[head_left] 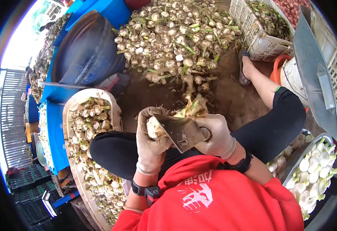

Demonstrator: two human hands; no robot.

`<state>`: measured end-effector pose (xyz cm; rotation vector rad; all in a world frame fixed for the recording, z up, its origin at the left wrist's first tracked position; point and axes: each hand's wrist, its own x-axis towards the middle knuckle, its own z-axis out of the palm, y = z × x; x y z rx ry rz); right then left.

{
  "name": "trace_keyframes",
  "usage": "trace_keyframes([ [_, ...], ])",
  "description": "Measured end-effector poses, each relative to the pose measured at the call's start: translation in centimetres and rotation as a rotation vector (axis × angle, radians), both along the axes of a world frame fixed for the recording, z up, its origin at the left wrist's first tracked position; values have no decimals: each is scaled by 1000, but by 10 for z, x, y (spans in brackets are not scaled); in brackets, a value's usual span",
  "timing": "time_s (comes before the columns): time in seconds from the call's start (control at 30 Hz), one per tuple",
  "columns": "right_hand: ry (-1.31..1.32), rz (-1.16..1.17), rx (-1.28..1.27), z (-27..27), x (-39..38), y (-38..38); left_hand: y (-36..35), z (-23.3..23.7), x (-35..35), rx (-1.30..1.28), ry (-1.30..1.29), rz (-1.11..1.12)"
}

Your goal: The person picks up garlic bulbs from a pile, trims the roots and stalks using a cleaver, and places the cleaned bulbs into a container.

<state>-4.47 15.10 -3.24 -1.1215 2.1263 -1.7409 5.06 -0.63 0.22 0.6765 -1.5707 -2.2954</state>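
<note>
My left hand (151, 144), in a soiled white glove, is closed around a pale round vegetable bulb (155, 128). My right hand (217, 134), gloved too, grips a cleaver (182, 134) whose broad metal blade lies right against the bulb. Just beyond the blade, a ragged yellowish stalk with leafy trimmings (193, 108) sticks out over the floor. The blade hides part of the bulb, and both hands are in front of my red top (230, 192).
A big heap of dirty bulbs (176, 36) covers the floor ahead. On my left stands a long tub (116, 115) of trimmed bulbs. To the right are a metal basin (291, 173) of white peeled pieces, a cream crate (268, 48) and a white bucket (291, 77).
</note>
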Motion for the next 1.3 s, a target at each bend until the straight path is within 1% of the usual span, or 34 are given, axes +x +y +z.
trace_keyframes([
  [0.07,-105,-12,158,-31,-4,2,-3,-7,5,-48,96,8],
  [0.1,-341,24,382,-77,-7,14,-10,3,11,82,115,18],
  [0.13,-593,-62,488,-95,-2,28,-13,17,20,-39,55,143],
  [0.17,-654,-77,364,-93,0,35,-39,11,40,-336,-36,165],
  [0.2,-726,-85,254,-85,1,43,-59,29,56,-585,-76,255],
  [0.27,-725,-113,183,-56,-11,48,-99,67,86,-1078,-272,507],
  [0.3,-752,-144,172,-49,-18,50,-121,69,111,-1376,-485,612],
  [0.33,-756,-229,147,-49,-22,47,-145,73,140,-1671,-715,716],
  [0.4,-922,-324,225,-52,-36,44,-151,89,155,-2004,-941,667],
  [0.43,-983,-347,226,-56,-39,39,-149,78,148,-1738,-632,736],
  [0.47,-995,-336,238,-61,-39,33,-144,62,137,-1346,-468,763],
  [0.5,-1073,-346,172,-65,-39,24,-121,52,96,-1388,-540,698],
  [0.53,-1149,-361,103,-67,-39,17,-102,30,61,-1135,-550,614],
  [0.57,-1178,-337,82,-67,-38,11,-96,-9,35,-1161,-452,317],
  [0.6,-1185,-323,75,-69,-38,8,-88,-60,9,-896,-305,130],
  [0.63,-1132,-319,103,-74,-38,8,-68,-75,-29,-918,-457,-72],
  [0.67,-1078,-317,132,-79,-38,8,-50,-120,-55,-759,-572,-195],
  [0.7,-1082,-329,138,-80,-38,9,-35,-174,-69,-883,-659,-263],
  [0.73,-1114,-359,134,-79,-39,10,-21,-243,-76,-1074,-691,-313],
  [0.77,-1143,-389,127,-79,-41,11,-5,-268,-92,-1094,-875,-398],
  [0.8,-1141,-401,131,-82,-42,12,8,-282,-105,-1101,-1085,-493],
  [0.87,-1068,-422,79,-90,-43,12,17,-351,-104,-1210,-1083,-310],
  [0.9,-1081,-447,60,-89,-45,11,22,-339,-113,-1207,-1069,-317],
  [0.93,-1081,-459,62,-90,-49,13,23,-311,-118,-1205,-1046,-302],
  [0.97,-1105,-467,70,-90,-49,14,19,-292,-114,-1206,-1035,-293],
  [1.0,-1128,-468,72,-90,-48,14,7,-298,-108,-1213,-1040,-300],
  [1.07,-1101,-439,60,-98,-44,17,-29,-313,-103,-590,-683,-252],
  [1.1,-1079,-400,76,-101,-42,16,-37,-284,-109,-188,-376,-129],
  [1.13,-1054,-360,91,-102,-40,16,-49,-239,-113,-176,-402,-174],
  [1.17,-1050,-347,78,-99,-40,16,-52,-188,-117,-48,-309,-220],
  [1.23,-606,-274,394,-87,-38,18,-58,-110,-110,36,-139,-319],
  [1.27,-596,-265,382,-83,-37,17,-58,-82,-105,-47,-148,-337],
  [1.3,-331,-235,334,-79,-35,17,-54,-59,-97,-132,-123,-337],
])
